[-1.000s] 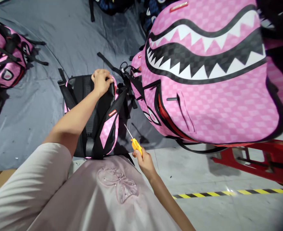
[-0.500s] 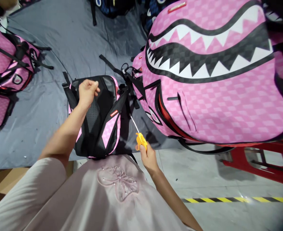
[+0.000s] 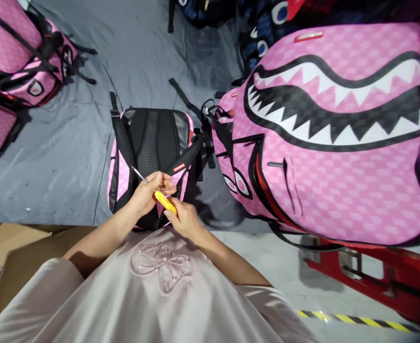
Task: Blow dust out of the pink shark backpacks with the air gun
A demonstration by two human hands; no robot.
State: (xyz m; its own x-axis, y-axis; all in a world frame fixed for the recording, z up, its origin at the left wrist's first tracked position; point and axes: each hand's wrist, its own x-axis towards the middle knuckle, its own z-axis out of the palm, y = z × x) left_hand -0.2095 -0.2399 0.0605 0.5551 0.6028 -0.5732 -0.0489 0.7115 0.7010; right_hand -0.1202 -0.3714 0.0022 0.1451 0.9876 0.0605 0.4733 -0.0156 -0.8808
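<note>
A small pink and black backpack (image 3: 155,138) lies with its padded back and shoulder straps facing up, just in front of my body. In my right hand (image 3: 187,220) is a yellow stick lighter (image 3: 166,202), or a tool much like one, with a long thin metal nozzle. The nozzle points up and left across my left hand (image 3: 150,191). My left hand hovers over the lower part of the backpack, its fingers loosely bent and apart. Whether it touches the nozzle is hard to tell.
A large pink backpack (image 3: 324,190) with a shark-mouth print stands at the right. More pink bags (image 3: 34,71) lie at the far left, and dark blue ones (image 3: 210,12) at the back. Grey cloth (image 3: 138,52) covers the table. Below are a cardboard box (image 3: 34,257) and red frame (image 3: 370,281).
My right hand has brought the lighter left, over the small backpack. My left hand has come down from the backpack's upper part to meet it. The view has shifted.
</note>
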